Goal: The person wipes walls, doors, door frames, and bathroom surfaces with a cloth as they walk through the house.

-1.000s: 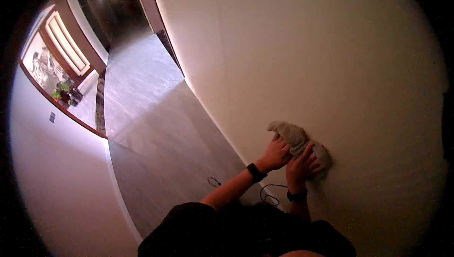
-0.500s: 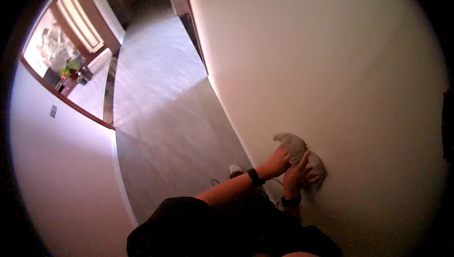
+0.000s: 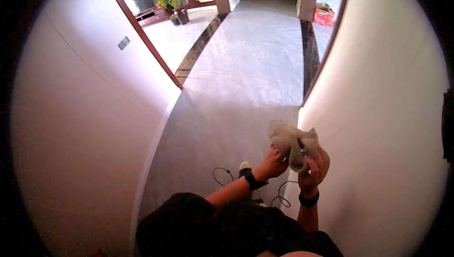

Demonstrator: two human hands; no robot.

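The left hand (image 3: pixel 273 163) and right hand (image 3: pixel 310 177) hold the bunched cloth (image 3: pixel 283 141) at four o'clock, near the wall (image 3: pixel 378 110). How much is done or left doesn't show.

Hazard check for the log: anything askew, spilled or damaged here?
One oddity: thin black cable in loose loops, apparently on the grey floor, near the pale-toed shoe. Looks untidy, could snag a foot. No spill or damage visible.
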